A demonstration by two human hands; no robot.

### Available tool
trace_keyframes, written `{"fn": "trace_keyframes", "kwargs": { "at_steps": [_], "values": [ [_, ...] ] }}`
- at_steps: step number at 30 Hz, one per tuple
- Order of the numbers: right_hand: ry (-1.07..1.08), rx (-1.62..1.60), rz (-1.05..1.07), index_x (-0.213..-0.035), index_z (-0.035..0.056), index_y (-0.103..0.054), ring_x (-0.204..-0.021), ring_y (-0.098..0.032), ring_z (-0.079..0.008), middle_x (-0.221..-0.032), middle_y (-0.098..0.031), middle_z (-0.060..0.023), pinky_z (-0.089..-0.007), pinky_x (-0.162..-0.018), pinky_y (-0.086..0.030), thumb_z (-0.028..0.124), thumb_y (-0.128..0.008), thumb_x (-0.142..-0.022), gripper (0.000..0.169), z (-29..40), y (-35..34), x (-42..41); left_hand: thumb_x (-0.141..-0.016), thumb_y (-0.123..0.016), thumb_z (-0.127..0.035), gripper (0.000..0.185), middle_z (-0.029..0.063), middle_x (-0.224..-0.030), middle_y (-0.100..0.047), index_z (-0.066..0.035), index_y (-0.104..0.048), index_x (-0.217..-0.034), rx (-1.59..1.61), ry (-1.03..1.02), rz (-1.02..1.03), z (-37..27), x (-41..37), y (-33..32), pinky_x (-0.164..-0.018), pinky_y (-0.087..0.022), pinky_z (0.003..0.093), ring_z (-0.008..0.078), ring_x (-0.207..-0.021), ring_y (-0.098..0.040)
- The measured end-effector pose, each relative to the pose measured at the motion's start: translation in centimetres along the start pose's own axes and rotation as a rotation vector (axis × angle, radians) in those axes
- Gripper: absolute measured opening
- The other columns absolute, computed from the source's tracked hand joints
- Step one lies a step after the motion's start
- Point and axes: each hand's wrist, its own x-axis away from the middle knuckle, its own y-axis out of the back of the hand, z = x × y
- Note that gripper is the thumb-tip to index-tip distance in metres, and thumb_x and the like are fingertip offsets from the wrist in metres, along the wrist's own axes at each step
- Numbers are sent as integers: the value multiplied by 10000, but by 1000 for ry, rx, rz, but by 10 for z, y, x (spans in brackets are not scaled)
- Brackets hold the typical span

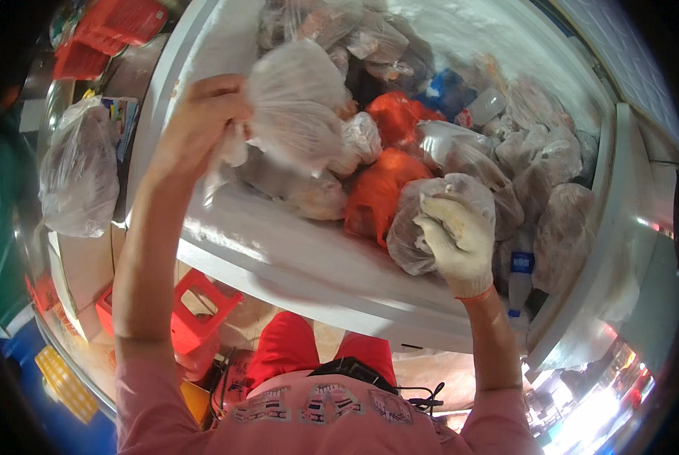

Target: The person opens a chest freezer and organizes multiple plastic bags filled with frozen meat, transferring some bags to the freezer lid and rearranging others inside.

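Note:
My bare left hand grips a filled, whitish plastic bag over the left part of an open chest freezer. Both hand and bag are slightly blurred. On my right hand is a white knit glove. Its fingers are curled onto the gathered plastic of a clear bag near the freezer's front wall. An orange-red plastic bag lies just left of that bag. What the bags contain is hard to make out.
Several frosted bags fill the freezer, with a red bag, a blue bag and a water bottle among them. Outside, a filled clear bag rests at the left; a red plastic stool stands below.

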Motion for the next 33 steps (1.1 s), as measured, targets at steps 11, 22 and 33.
{"fn": "trace_keyframes", "kwargs": {
  "at_steps": [11, 22, 33],
  "values": [
    [-455, 433, 186, -1311, 54, -531, -1202, -545, -381, -1292, -558, -217, -419, -1002, -459, 272, -768, -699, 692, -61, -114, -129, -785, -592, -106, 441, 125, -1071, -620, 33, -592, -1204, 96, -7, -660, -42, 143, 131, -821, -502, 282, 186, -950, -618],
    [-339, 737, 830, -1369, 108, -495, -1252, -536, -353, -1369, -532, -200, -428, -1043, -455, 254, -790, -616, 822, -178, -218, -203, -706, -442, -65, 113, 64, -833, -507, -25, -513, -785, -180, 79, -999, -9, 294, 138, -683, -379, 232, 134, -729, -448],
    [-164, 821, 707, -1189, 110, -600, -1063, -623, -385, -1156, -625, -197, -445, -916, -506, 201, -713, -686, 524, -134, -221, -195, -660, -500, -55, 85, 7, -692, -507, -73, -439, -716, 190, 4, -899, -5, 267, 136, -577, -325, 219, 86, -619, -426]
  ]
}}
